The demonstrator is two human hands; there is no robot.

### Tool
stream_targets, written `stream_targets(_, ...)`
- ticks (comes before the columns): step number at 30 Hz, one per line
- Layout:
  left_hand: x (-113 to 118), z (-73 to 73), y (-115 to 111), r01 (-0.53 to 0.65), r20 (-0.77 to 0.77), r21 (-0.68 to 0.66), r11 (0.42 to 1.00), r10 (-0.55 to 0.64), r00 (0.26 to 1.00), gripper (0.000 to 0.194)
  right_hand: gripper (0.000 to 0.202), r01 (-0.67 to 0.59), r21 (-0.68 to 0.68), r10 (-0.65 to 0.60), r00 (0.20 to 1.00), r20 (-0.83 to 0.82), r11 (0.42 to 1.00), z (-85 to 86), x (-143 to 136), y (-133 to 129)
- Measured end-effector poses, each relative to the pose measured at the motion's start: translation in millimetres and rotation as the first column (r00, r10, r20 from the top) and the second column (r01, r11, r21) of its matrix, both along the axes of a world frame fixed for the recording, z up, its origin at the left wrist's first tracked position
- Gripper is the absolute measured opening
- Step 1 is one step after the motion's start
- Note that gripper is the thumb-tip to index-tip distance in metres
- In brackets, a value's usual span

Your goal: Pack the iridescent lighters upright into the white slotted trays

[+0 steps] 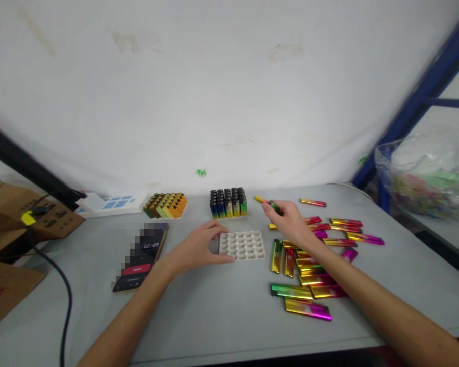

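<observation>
My left hand (203,245) rests at the left side of a white tray (241,245) full of small slots, thumb along its near edge and fingers at its far left corner. No lighter stands in the slots I can see. Above the table, right of the tray, my right hand (285,218) pinches a lighter (274,207) with a dark green end; the rest of it is hidden by the fingers. Loose shiny lighters in gold, red, green and purple, among them a gold and purple lighter (308,309), lie below and around my right forearm.
Behind the tray stands a block of upright black-topped lighters (228,203). Further left is a set of yellow and green lighters (165,205). A phone (142,259) lies left of my left hand. Cardboard boxes (49,216) and a black cable (67,290) occupy the left side.
</observation>
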State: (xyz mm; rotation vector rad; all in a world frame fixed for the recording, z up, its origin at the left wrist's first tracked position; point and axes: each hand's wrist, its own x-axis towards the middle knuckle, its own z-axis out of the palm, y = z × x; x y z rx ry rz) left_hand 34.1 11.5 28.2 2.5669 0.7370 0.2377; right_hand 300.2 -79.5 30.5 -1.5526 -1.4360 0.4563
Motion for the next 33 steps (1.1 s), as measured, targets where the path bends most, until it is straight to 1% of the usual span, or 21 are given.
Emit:
stream_targets(3, -1.6, -9.4, -5.4, -0.002, 0.055, 0.012, 1.0, 0.002, 0.998, 0.063, 0.042, 0.035, 0.003, -0.035, 0.999, 0.002, 0.999, -0.8, -1.5, -3.3)
stream_targets(7, -7.5, -17.5, -5.6, -0.007, 0.073, 0.021, 1.0, 0.006, 0.997, 0.072, 0.038, 0.047, 0.002, -0.047, 0.999, -0.007, 0.999, 0.0, -3.0, -4.7)
stream_targets(10, -10.6, -18.7, -3.3, -0.015, 0.079, 0.009, 1.0, 0.014, 0.997, 0.073, 0.038, 0.043, 0.003, -0.043, 0.999, -0.014, 0.999, -1.4, -3.3, -3.7)
stream_targets(15, -11.8, -17.9, -2.6, 0.031, 0.102, 0.033, 0.999, -0.034, 0.994, 0.072, 0.047, 0.046, 0.023, -0.045, 0.998, -0.041, 0.999, -6.4, -0.7, -2.3)
stream_targets(17, -11.5, -18.4, -3.1, 0.041, 0.113, 0.042, 0.998, -0.045, 0.993, 0.067, 0.046, 0.0, 0.023, 0.002, 0.998, -0.063, 1.0, -6.7, 0.2, -3.2)
stream_targets(19, -10.7, -19.4, -3.8, 0.036, 0.131, 0.049, 0.998, -0.043, 0.99, 0.063, 0.04, -0.101, 0.023, 0.103, 0.992, -0.072, 0.995, -5.3, -0.6, -5.1)
stream_targets(20, -9.9, -19.9, -4.3, 0.03, 0.139, 0.049, 0.998, -0.036, 0.99, 0.063, 0.037, -0.153, 0.034, 0.154, 0.986, -0.058, 0.988, -4.0, -1.9, -6.4)
stream_targets(22, -7.5, -21.0, -5.9, 0.007, 0.154, 0.045, 0.999, -0.014, 0.988, 0.063, 0.034, -0.224, 0.069, 0.223, 0.974, 0.032, 0.972, -0.7, -6.8, -9.8)
stream_targets(24, -4.1, -21.9, -8.3, -0.008, 0.165, 0.034, 0.999, 0.002, 0.986, 0.064, 0.032, -0.237, 0.096, 0.22, 0.963, 0.158, 0.967, 3.3, -14.6, -13.9)
stream_targets(26, -0.2, -23.0, -11.1, -0.015, 0.168, 0.018, 1.0, 0.012, 0.986, 0.066, 0.032, -0.228, 0.07, 0.207, 0.952, 0.225, 0.971, 6.8, -24.1, -17.9)
stream_targets(29, 4.7, -25.2, -14.3, -0.038, 0.161, 0.007, 0.999, 0.036, 0.986, 0.071, 0.036, -0.206, 0.012, 0.199, 0.959, 0.201, 0.979, 8.0, -36.7, -20.9)
stream_targets(31, 6.3, -26.5, -15.0, -0.06, 0.154, 0.008, 0.998, 0.058, 0.986, 0.072, 0.037, -0.227, -0.007, 0.224, 0.954, 0.2, 0.974, 4.5, -41.6, -19.6)
stream_targets(33, 6.8, -27.3, -14.9, -0.071, 0.15, 0.004, 0.997, 0.07, 0.986, 0.073, 0.037, -0.267, -0.023, 0.265, 0.934, 0.239, 0.963, -1.9, -43.2, -16.1)
